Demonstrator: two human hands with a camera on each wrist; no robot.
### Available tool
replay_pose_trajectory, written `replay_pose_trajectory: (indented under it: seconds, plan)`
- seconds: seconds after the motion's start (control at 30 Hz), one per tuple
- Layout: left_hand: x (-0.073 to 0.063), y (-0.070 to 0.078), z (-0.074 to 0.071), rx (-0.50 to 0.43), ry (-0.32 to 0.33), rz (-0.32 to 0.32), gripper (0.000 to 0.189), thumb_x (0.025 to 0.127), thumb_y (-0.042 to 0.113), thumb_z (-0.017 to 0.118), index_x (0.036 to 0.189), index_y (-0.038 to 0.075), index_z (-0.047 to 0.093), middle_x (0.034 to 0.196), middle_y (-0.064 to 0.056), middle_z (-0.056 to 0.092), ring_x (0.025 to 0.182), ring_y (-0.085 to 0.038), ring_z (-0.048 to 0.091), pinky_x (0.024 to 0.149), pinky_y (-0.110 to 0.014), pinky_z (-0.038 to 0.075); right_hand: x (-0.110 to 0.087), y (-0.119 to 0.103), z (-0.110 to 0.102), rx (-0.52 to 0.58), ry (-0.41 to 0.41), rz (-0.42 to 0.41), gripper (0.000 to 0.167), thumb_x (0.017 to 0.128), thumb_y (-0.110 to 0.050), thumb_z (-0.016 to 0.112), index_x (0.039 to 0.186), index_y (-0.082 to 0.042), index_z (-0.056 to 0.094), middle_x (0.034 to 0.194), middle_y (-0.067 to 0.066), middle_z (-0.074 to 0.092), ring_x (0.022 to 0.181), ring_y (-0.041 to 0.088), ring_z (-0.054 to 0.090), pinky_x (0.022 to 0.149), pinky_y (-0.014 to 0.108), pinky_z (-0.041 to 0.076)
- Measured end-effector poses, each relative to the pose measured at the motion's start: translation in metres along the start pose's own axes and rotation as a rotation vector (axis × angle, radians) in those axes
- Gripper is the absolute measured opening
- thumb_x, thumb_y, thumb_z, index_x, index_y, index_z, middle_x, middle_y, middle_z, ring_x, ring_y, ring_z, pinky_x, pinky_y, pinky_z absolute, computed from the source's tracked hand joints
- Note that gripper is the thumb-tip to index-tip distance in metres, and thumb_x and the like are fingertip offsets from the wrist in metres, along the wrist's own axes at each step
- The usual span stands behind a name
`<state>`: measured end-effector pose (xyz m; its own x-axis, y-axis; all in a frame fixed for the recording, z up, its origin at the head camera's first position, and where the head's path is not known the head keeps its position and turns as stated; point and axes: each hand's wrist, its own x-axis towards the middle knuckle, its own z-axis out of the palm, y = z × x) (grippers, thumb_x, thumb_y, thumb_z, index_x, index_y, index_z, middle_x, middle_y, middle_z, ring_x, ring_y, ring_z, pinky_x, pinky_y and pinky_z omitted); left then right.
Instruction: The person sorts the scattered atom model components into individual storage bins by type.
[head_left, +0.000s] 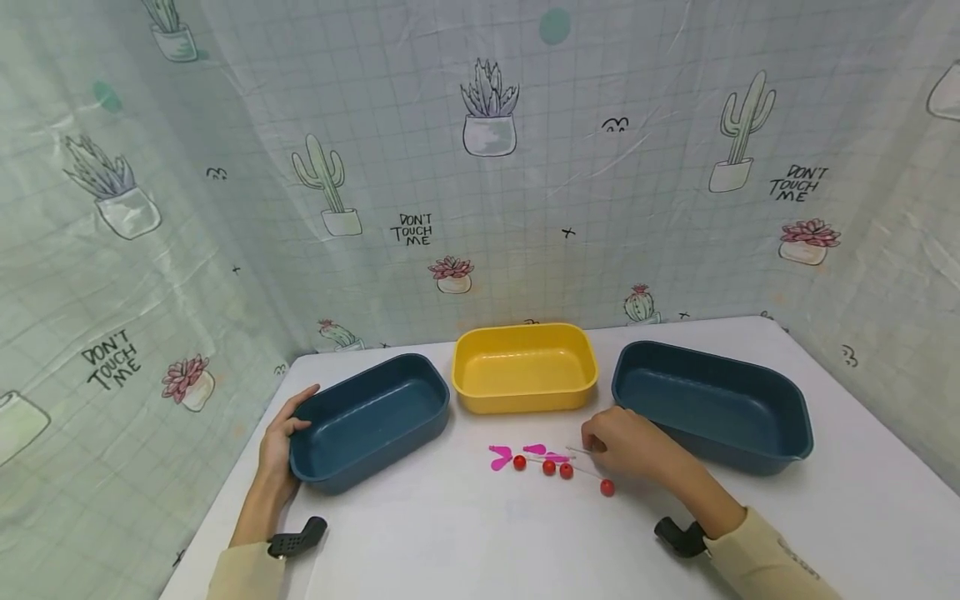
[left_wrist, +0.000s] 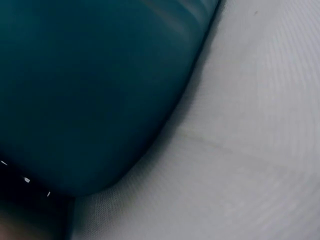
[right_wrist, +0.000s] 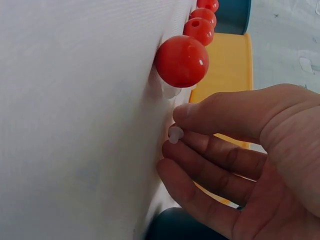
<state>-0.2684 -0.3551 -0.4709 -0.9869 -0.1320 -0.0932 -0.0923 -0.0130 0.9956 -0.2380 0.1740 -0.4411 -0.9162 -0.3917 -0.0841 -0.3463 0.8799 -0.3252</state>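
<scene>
My left hand [head_left: 279, 446] holds the left dark blue bin [head_left: 367, 421] by its outer end, the thumb over the rim. The left wrist view shows the bin's wall [left_wrist: 100, 100] close up. My right hand [head_left: 626, 442] is low over the table, its thumb and fingers pinching a thin white stick [head_left: 577, 451]. In the right wrist view a translucent knob [right_wrist: 175, 134] shows between the fingertips. Left of this hand lie several red balls [head_left: 566, 471], with thin white sticks beside them, and bright pink flat pieces [head_left: 500, 457]. The nearest red ball [right_wrist: 182, 61] is just beyond the thumb.
A yellow bin [head_left: 525, 400] stands at the back middle of the white table [head_left: 465, 533]. Another dark blue bin [head_left: 720, 400] stands at the right, just behind my right hand. A cactus-print sheet [head_left: 540, 208] hangs behind and at both sides.
</scene>
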Motion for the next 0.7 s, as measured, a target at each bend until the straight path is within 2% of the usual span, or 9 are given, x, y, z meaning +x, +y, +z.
replay_pose_trajectory:
  seconds: [0.23, 0.33, 0.5, 0.7]
  plan:
    - [-0.002, 0.0, -0.001, 0.013, 0.009, -0.002, 0.066, 0.101, 0.005, 0.027, 0.161, 0.029, 0.037, 0.173, 0.011, 0.018, 0.16, -0.022, 0.011, 0.13, -0.047, 0.01, -0.001, -0.004, -0.009, 0.01, 0.033, -0.027, 0.01, 0.086, -0.012, 0.082, 0.089, -0.019, 0.075, 0.07, -0.011, 0.057, 0.07, 0.011, 0.052, 0.066, 0.022, 0.05]
    - [-0.002, -0.001, -0.002, 0.023, 0.001, 0.0, 0.061, 0.104, 0.009, 0.027, 0.161, 0.029, 0.037, 0.173, 0.011, 0.018, 0.161, -0.022, 0.011, 0.131, -0.048, 0.01, -0.001, -0.005, -0.013, 0.037, 0.044, -0.039, 0.011, 0.087, -0.011, 0.081, 0.09, -0.019, 0.075, 0.073, -0.012, 0.06, 0.072, 0.01, 0.053, 0.069, 0.022, 0.052]
    - [0.0, -0.002, -0.002, 0.011, -0.021, 0.022, 0.05, 0.112, 0.022, 0.03, 0.162, 0.026, 0.036, 0.171, 0.012, 0.021, 0.16, -0.016, 0.014, 0.131, -0.042, 0.01, -0.004, -0.005, -0.021, 0.095, 0.057, -0.091, 0.011, 0.088, -0.009, 0.079, 0.095, -0.017, 0.076, 0.079, -0.012, 0.064, 0.075, 0.01, 0.055, 0.071, 0.022, 0.054]
    - [-0.001, -0.003, -0.001, 0.035, -0.01, 0.028, 0.049, 0.113, 0.033, 0.031, 0.161, 0.025, 0.038, 0.17, 0.009, 0.026, 0.159, -0.018, 0.016, 0.132, -0.046, 0.009, -0.003, -0.005, -0.03, 0.146, 0.085, -0.169, 0.011, 0.09, -0.008, 0.075, 0.1, -0.014, 0.077, 0.084, -0.01, 0.07, 0.076, 0.007, 0.056, 0.071, 0.018, 0.055]
